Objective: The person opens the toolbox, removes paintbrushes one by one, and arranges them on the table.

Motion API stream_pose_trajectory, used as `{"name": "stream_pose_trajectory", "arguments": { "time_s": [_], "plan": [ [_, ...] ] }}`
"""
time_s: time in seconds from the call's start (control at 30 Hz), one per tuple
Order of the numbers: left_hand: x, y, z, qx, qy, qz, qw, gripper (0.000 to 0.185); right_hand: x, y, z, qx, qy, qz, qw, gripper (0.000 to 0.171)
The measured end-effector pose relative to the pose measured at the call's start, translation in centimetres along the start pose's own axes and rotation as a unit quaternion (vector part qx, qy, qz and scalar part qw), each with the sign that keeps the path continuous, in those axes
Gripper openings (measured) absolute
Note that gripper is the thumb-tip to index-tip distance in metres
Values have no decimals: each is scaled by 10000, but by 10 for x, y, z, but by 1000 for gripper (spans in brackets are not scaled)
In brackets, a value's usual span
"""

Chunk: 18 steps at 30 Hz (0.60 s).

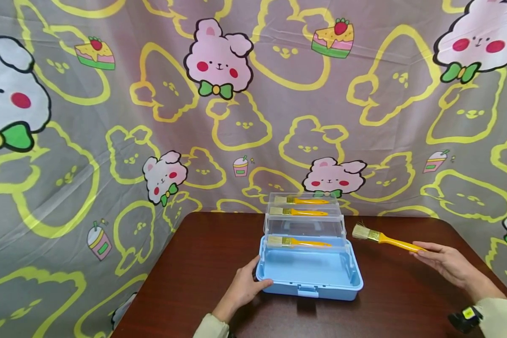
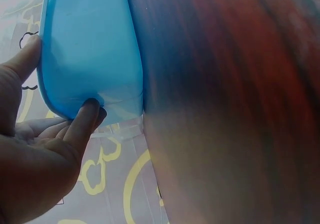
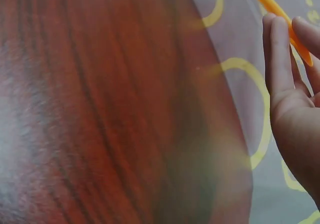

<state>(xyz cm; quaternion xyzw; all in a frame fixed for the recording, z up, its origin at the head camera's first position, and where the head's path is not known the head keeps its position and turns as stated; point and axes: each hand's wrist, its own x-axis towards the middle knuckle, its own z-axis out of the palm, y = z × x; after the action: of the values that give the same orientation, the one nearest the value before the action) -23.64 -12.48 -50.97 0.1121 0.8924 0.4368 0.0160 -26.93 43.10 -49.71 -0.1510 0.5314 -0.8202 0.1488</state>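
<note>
Already three brushes [image 1: 297, 242] lie in the open blue box [image 1: 308, 274], steadied by the left hand [image 1: 245, 286] curled on its near-left corner. One brush [image 1: 384, 238] remains outside to the right, pinched by the right hand [image 1: 443, 263].

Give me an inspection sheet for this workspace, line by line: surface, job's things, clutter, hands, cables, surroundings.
Surface: dark brown wooden table, bare around the box.
Job's things: open blue toolbox with clear tiered trays; three yellow-handled brushes in trays; a fourth brush held above the table.
Clutter: nothing seen.
Hands: left hand grips the toolbox's left front corner; right hand pinches the fourth brush's handle end.
Cables: nothing seen.
Surroundings: cartoon bunny-print backdrop cloth behind the table.
</note>
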Motion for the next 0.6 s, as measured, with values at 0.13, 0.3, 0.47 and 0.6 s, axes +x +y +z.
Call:
{"name": "stream_pose_trajectory", "arguments": {
  "time_s": [0.13, 0.3, 0.47, 0.6],
  "plan": [
    [-1, 0, -1, 30, 12, -6, 10000, 83, 1, 9, -2, -410, 681, 282, 9964, 28],
    [-2, 1, -1, 46, 3, -78, 10000, 83, 5, 23, -6, -809, 1343, 450, 9866, 22],
    [-2, 2, 0, 43, 30, -103, 9999, 83, 6, 30, -6, -1183, 1749, 532, 9760, 17],
    [-2, 3, 0, 51, 63, -57, 10000, 83, 7, 30, -4, -1613, 1816, 633, 9680, 25]
  ]
}}
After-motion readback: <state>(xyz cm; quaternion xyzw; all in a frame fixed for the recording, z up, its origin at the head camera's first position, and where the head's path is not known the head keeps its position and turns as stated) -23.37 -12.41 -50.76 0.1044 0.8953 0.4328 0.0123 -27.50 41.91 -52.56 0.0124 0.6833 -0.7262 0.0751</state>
